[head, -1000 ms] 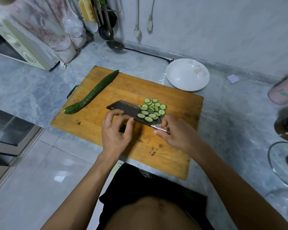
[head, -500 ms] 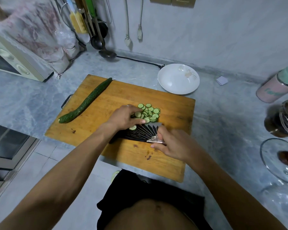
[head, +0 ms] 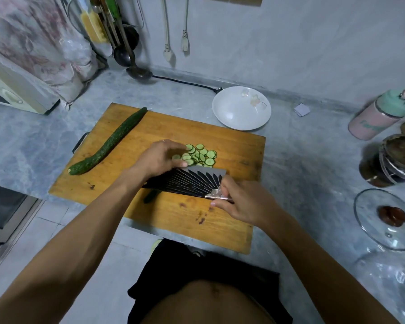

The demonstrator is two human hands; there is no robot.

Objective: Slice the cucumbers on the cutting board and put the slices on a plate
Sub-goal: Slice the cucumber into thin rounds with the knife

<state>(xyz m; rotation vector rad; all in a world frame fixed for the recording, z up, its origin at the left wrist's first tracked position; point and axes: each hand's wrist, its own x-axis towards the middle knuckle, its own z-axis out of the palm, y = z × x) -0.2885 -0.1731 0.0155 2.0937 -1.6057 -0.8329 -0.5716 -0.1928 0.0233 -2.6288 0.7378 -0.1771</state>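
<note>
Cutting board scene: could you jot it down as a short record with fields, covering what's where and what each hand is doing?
board: wooden cutting board on a grey counter
whole cucumber: whole cucumber lies on the board's left part, uncut
slices: cucumber slices piled mid-board, just beyond the blade
knife: cleaver, dark patterned blade laid nearly flat
left hand: left hand rests against the slices
right hand: right hand grips the cleaver handle
plate: white plate beyond the board, no slices on it

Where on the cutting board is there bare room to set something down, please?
The cutting board is bare along its far right side, between the slices and its right edge, and across its near edge below the knife. A strip also lies free between the whole cucumber and the left hand. The middle is crowded by both hands; the right hand holds the knife.
</note>
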